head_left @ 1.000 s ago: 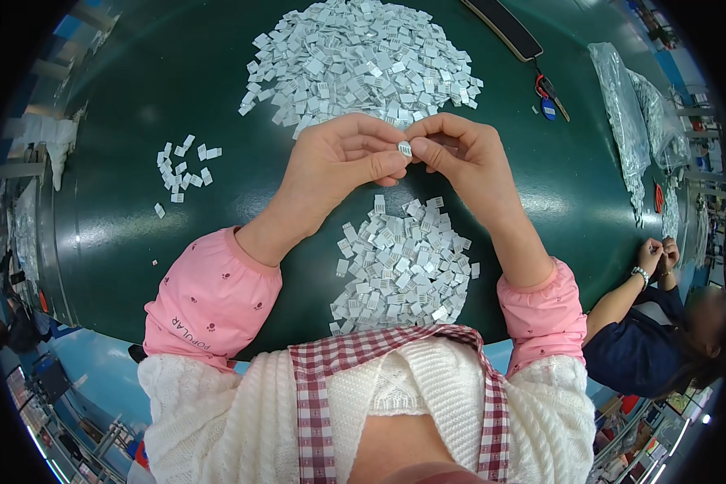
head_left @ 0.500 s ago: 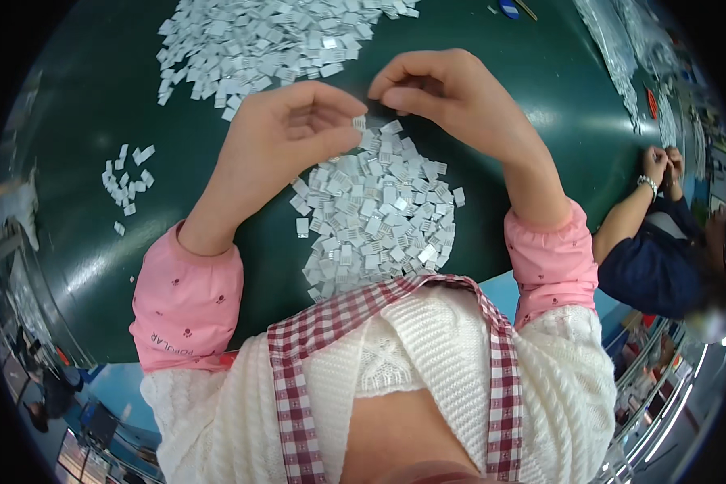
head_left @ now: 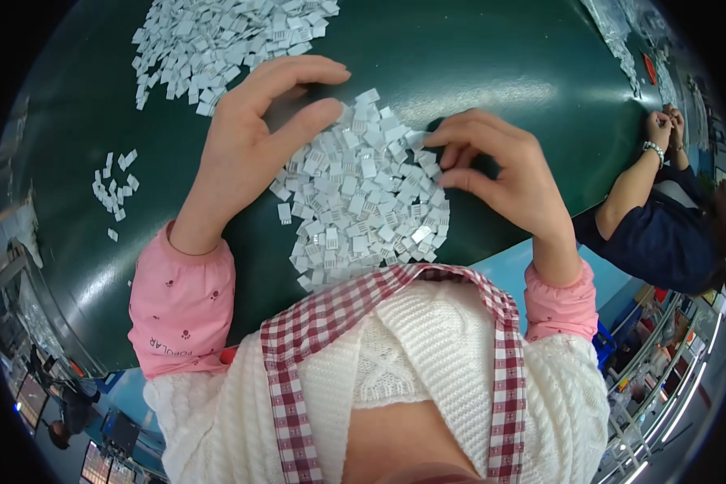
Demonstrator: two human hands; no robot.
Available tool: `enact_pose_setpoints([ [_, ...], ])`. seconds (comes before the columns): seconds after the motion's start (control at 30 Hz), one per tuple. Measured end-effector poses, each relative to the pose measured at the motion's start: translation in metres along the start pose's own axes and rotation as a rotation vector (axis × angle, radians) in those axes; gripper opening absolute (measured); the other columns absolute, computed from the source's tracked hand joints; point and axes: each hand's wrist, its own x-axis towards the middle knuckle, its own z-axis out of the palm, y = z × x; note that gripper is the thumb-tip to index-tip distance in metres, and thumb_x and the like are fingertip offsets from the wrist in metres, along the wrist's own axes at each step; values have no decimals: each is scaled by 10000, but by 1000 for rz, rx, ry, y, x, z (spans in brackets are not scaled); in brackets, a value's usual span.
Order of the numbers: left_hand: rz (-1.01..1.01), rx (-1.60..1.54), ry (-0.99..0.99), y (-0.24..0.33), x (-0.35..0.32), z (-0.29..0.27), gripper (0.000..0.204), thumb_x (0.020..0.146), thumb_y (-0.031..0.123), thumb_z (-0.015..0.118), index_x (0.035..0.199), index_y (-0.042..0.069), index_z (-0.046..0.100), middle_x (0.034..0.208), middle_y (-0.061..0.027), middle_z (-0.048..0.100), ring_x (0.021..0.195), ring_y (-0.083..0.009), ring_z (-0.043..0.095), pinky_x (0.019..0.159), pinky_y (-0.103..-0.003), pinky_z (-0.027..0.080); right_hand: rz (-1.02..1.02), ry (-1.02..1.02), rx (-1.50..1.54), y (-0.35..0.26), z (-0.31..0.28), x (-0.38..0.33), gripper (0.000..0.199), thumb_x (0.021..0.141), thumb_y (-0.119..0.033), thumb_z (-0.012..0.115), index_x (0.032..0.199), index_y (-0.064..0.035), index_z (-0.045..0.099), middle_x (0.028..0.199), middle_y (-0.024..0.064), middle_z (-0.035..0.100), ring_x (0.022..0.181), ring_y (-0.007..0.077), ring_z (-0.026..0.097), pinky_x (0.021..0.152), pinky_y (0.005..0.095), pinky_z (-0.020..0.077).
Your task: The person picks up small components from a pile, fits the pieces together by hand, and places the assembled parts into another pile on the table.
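Observation:
A heap of small, flat white plastic connector housings (head_left: 355, 202), several showing slotted faces, lies on the green tabletop (head_left: 476, 56) close to my body. At the heap's far left edge hovers my left hand (head_left: 250, 133), open, its thumb and fingers apart with nothing between them. My right hand (head_left: 504, 169) is at the heap's right edge, fingers curved and the thumb held apart. Its fingertips reach the outer pieces; whether they touch any is hard to tell, and I see nothing gripped.
A larger pile of the same white pieces (head_left: 226, 48) lies at the far left. A small scattered group (head_left: 114, 192) sits on the left. Clear plastic bags (head_left: 613, 32) lie at the far right, near a red tool (head_left: 650, 69). Another person's hands (head_left: 664, 127) are at the right edge.
The small white piece in my left fingers is gone, and that hand has opened. My right hand has moved from above the heap's far end down to its right side. The view has shifted slightly.

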Motion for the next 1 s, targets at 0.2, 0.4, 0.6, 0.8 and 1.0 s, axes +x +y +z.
enact_pose_setpoints([
  [0.2, 146, 449, -161, 25, -41, -20, 509, 880, 209, 738, 1364, 118, 610, 1458, -92, 561, 1341, -297, 498, 1127, -427, 376, -386, 343, -602, 6, 29, -40, 526, 832, -348, 807, 1303, -151, 680, 1444, 159, 556, 1307, 366, 537, 1038, 429, 448],
  [0.4, -25, 697, -292, 37, -143, -8, 646, 863, 285, 730, 1463, 156, 528, 1623, -210, 317, 1509, -420, 276, 1210, -528, 279, -399, 216, -731, 22, 64, -51, 629, 879, -676, 600, 1388, -308, 629, 1578, 174, 430, 1472, 399, 373, 1155, 506, 325],
  [0.6, 91, 1008, -268, 11, -159, 17, 755, 832, 402, 746, 1506, 179, 489, 1651, -268, 222, 1537, -466, 185, 1236, -570, 220, -437, 197, -792, 22, 80, -30, 733, 861, -799, 491, 1440, -359, 582, 1609, 181, 384, 1508, 399, 322, 1183, 501, 295],
  [0.8, 110, 990, -267, 10, -125, 37, 807, 831, 492, 726, 1532, 192, 463, 1660, -263, 201, 1543, -470, 158, 1241, -584, 202, -403, 195, -765, 11, 81, -13, 800, 871, -793, 438, 1524, -334, 488, 1653, 136, 319, 1528, 364, 281, 1204, 478, 272],
  [1.0, 165, 780, -173, 7, -98, 46, 784, 879, 512, 693, 1551, 196, 440, 1660, -242, 221, 1544, -457, 165, 1236, -590, 210, -380, 225, -689, 11, 73, -7, 863, 875, -763, 489, 1545, -219, 464, 1653, 140, 318, 1515, 374, 306, 1196, 480, 284],
])
